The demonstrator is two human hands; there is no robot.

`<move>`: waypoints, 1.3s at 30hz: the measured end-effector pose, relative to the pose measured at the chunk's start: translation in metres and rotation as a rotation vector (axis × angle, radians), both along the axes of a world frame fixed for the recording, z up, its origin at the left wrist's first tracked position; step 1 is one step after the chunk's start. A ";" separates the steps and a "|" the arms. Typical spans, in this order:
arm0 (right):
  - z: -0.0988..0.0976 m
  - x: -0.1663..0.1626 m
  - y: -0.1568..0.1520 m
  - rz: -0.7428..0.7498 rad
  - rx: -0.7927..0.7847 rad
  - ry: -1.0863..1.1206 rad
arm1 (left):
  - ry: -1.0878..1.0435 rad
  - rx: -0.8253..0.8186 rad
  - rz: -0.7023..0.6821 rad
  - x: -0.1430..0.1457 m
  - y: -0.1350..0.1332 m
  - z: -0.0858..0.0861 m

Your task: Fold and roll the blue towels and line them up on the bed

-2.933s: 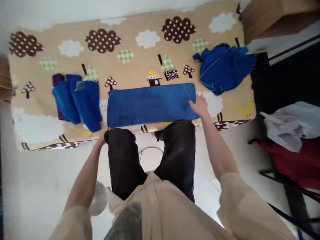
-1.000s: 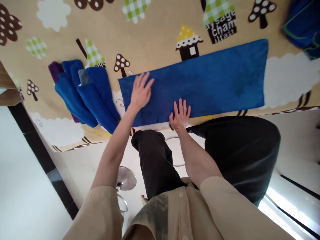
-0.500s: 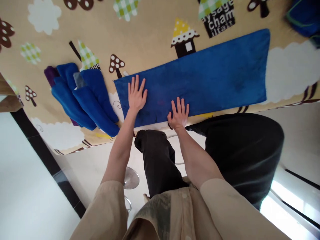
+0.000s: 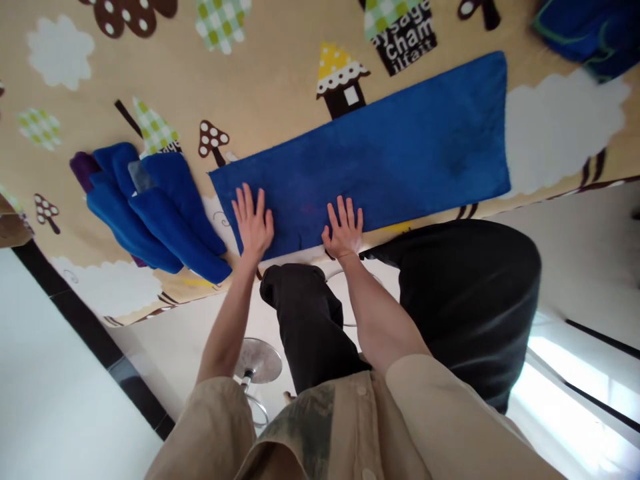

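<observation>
A long blue cloth [image 4: 400, 140], like a towel, lies spread flat on the patterned tablecloth [image 4: 270, 80]. Near its left end my left hand [image 4: 254, 223] rests flat on it, fingers apart. My right hand [image 4: 344, 227] lies palm down on the cloth's near edge, its fingers spread too. Neither hand holds anything. To the left is a group of rolled or folded blue cloths [image 4: 155, 213], with a purple one [image 4: 84, 168] and a grey one [image 4: 141, 176] among them.
Another blue cloth bundle [image 4: 590, 33] with green trim lies at the far right corner, partly out of view. The table's near edge runs just in front of my black-trousered legs [image 4: 460, 280]. A round metal stool base [image 4: 260, 360] stands on the floor below.
My left hand has slid nearer to me along the cloth's left end. The right hand stays at the near edge. The whole view has shifted slightly, and the cloth remains flat.
</observation>
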State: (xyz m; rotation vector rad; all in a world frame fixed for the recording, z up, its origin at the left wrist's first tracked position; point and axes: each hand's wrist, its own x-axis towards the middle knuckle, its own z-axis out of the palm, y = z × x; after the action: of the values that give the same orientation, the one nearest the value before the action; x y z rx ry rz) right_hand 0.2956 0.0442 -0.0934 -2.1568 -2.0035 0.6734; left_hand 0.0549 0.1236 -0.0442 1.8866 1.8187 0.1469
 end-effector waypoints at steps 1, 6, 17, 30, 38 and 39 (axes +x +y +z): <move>0.000 0.000 0.001 0.003 -0.010 0.001 | -0.002 -0.054 -0.051 0.011 -0.022 0.000; 0.004 0.000 0.003 0.010 -0.033 -0.009 | 0.132 -0.018 0.175 0.031 -0.085 -0.011; 0.019 0.002 0.001 0.071 -0.044 -0.141 | -0.150 0.141 0.394 0.025 -0.082 -0.035; 0.008 0.164 0.169 0.106 0.085 -0.374 | -0.042 0.185 0.376 0.022 -0.086 -0.046; 0.007 0.291 0.211 -0.115 0.105 -0.343 | -0.030 0.329 0.321 0.024 -0.086 -0.047; 0.005 0.296 0.213 -0.118 0.128 -0.323 | -0.027 0.329 0.317 0.024 -0.086 -0.048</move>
State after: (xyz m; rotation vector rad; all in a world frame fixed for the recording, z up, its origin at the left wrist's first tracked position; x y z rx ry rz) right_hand 0.5914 0.2576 -0.0880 -2.4061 -1.9736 0.1835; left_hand 0.0785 0.0372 -0.0922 1.7731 2.1696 0.6118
